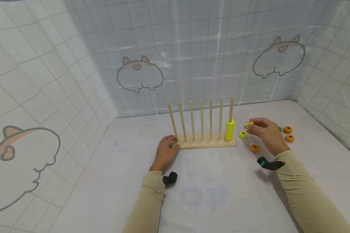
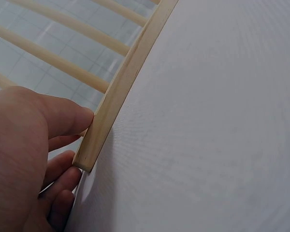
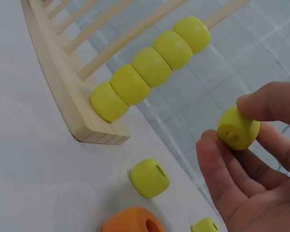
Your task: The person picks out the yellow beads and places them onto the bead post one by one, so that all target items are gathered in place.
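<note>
My left hand [image 1: 165,152] grips the left end of a wooden peg rack [image 1: 205,144], its thumb on the base and its fingers around the end, as the left wrist view shows. Upright wooden pegs rise in a row from the base. On the rightmost peg several yellow beads [image 3: 151,66] are stacked, and the peg's top stays bare. To the right of the rack, my right hand [image 1: 265,134] pinches one yellow bead [image 3: 238,128] between thumb and fingers, above the table. The bead's hole faces the camera in the right wrist view.
Between rack and right hand lies a yellow-green bead [image 1: 242,134], with an orange bead [image 1: 254,148] nearer me. Beyond the right hand are two more orange beads [image 1: 289,138] and a partly hidden green bead [image 1: 280,129]. A tile-patterned sheet [image 1: 192,58] hangs behind the table.
</note>
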A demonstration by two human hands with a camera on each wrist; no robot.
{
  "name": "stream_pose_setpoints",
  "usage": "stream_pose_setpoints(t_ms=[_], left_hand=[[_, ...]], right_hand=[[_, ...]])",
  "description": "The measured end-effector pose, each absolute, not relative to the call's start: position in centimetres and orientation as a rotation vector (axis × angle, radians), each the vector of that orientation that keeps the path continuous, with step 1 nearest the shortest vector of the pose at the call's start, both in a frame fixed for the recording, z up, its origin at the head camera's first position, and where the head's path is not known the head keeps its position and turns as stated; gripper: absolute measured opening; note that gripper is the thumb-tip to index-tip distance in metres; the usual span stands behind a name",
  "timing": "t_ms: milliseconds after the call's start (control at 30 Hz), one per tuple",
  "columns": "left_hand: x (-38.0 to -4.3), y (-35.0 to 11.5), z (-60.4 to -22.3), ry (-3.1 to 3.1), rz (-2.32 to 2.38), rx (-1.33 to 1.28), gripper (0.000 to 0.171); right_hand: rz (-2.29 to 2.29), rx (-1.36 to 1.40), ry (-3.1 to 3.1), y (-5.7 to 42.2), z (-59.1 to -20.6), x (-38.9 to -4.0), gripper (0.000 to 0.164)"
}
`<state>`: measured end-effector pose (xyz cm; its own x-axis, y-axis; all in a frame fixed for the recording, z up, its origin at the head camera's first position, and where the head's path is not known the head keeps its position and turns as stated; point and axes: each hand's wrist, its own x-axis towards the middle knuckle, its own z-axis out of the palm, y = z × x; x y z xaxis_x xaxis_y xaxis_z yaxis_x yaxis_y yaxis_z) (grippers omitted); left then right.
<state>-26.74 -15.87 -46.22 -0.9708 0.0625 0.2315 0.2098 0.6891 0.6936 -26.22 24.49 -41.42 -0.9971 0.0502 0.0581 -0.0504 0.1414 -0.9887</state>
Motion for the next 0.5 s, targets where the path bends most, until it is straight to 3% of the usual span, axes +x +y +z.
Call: stream_pose_setpoints(t_ms=[500], left_hand=[[-26.77,-15.83,-46.23,-2.718,-1.137,-0.216,0.041]], right_hand=[[2.010,0.158,-2.327,24.52,-41.18,-25.89,0.061]])
